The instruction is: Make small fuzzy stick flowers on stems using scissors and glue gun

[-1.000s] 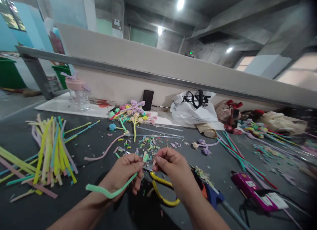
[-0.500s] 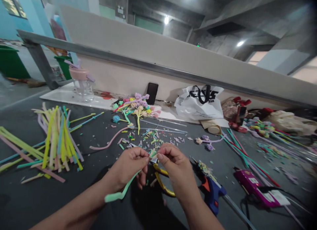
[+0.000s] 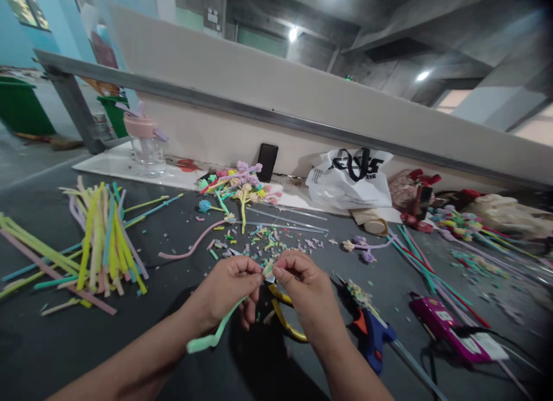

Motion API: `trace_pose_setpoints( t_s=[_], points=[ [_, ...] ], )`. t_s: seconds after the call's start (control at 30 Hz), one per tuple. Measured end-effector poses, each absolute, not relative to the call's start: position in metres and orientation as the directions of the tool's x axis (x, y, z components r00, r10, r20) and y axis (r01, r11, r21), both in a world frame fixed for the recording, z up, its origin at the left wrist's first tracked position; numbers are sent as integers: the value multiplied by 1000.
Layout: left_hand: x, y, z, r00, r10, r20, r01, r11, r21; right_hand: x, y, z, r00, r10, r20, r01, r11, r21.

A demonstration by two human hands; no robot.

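Over the middle of the worktop, toward its near edge, a mint-green chenille stem is held in the left hand. A small pale piece is pinched between the pressed-together fingers of the left hand and those of the right hand; whether it is joined to the stem cannot be told. A two-sided grip is presumably used so that so small a piece is steadied. A bundle of chenille stems is kept toward the left edge, and yellow-handled scissors and a glue gun near the right hand, probably for easy reach. The held stem is slender, fuzzy and matt, sharply bent near its free end.
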State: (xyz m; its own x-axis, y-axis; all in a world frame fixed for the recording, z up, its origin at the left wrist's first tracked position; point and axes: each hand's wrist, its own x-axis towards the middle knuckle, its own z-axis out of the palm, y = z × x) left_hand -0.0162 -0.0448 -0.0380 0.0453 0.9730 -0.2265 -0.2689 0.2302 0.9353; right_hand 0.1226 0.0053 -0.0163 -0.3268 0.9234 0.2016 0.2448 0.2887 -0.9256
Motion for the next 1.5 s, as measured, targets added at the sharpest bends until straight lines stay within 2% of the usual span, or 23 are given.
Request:
trace_pose_setpoints(
  t_s=[0.5, 1.03, 1.13, 1.27, 1.4, 1.5],
  points=[
    [-17, -44, -42, 52, 965, -255, -263, 260, 929, 121, 9, -28, -298, 897, 325, 276, 407, -871],
    [-20, -40, -48, 88, 963, -253, -214, 266, 940, 119, 9, -29, -318, 884, 344, 329, 443, -834],
    [-20, -40, -46, 104, 955, -279, -241, 296, 924, 121, 9, -31, -340, 908, 243, 304, 351, -886],
    [-20, -42, -43, 96, 957, -275, -351, 291, 890, 125, 4, -28, -310, 948, 72, 145, 121, -982],
    [-19, -44, -42, 105, 969, -222, -411, 246, 878, 126, -4, -26, -266, 963, -42, 16, -39, -999],
    [-19, -45, -43, 134, 970, -204, -420, 242, 875, 125, -8, -29, -335, 932, -136, -61, -166, -984]
  ],
)
